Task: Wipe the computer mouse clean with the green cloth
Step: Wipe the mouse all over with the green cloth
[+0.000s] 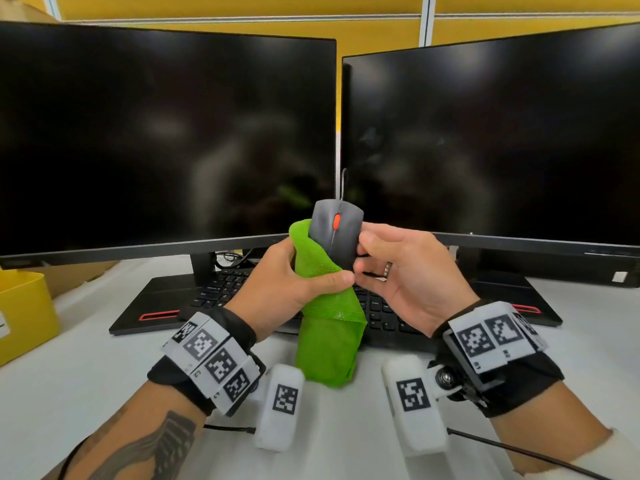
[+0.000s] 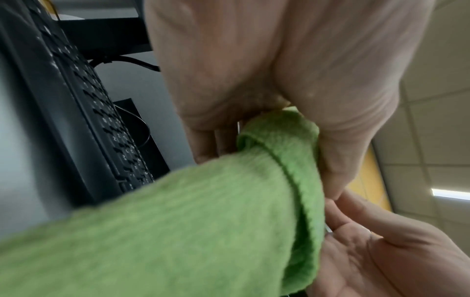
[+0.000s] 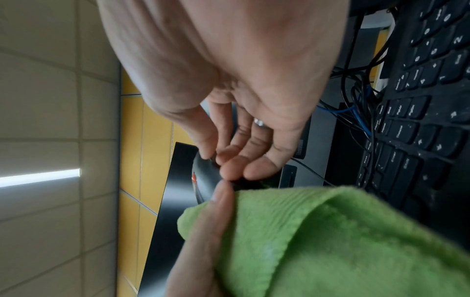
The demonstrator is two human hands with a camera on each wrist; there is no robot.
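Observation:
A dark grey computer mouse (image 1: 335, 233) with an orange scroll wheel is held up in the air above the keyboard, its cable running up behind it. My right hand (image 1: 391, 271) pinches the mouse's right side between thumb and fingers; the mouse (image 3: 206, 178) shows past those fingertips in the right wrist view. My left hand (image 1: 294, 285) grips the green cloth (image 1: 325, 330), which wraps the mouse's left and lower side and hangs down. In the left wrist view the green cloth (image 2: 203, 221) fills the lower frame under my left hand (image 2: 254, 80).
Two dark monitors (image 1: 166, 133) stand side by side at the back. A black keyboard (image 1: 221, 289) lies under the hands on the white desk (image 1: 86, 375). A yellow box (image 1: 24, 306) sits at the left edge. Cables trail behind the stands.

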